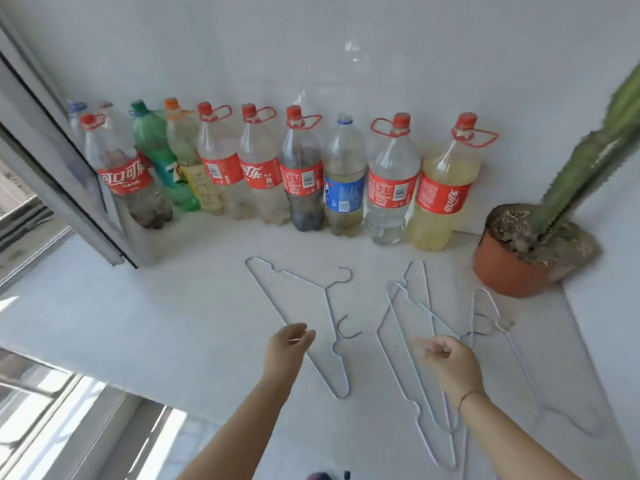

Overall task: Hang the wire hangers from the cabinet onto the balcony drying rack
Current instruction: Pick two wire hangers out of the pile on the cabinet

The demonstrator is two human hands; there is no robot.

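Nearest, two bare forearms reach over a white ledge (173, 323). The left hand (289, 346), fingers loosely curled, sits over the long wire of the left wire hangers (325, 289); whether it grasps the wire cannot be told. The right hand (448, 358), blurred and with curled fingers, is at the hooks of the middle bunch of hangers (420, 304); its grip cannot be told either. Another hanger (498, 320) lies flat to the right. Farther right stands a potted cactus (502, 271). A row of plastic soda bottles (301, 174) lines the far tiled wall (311, 46).
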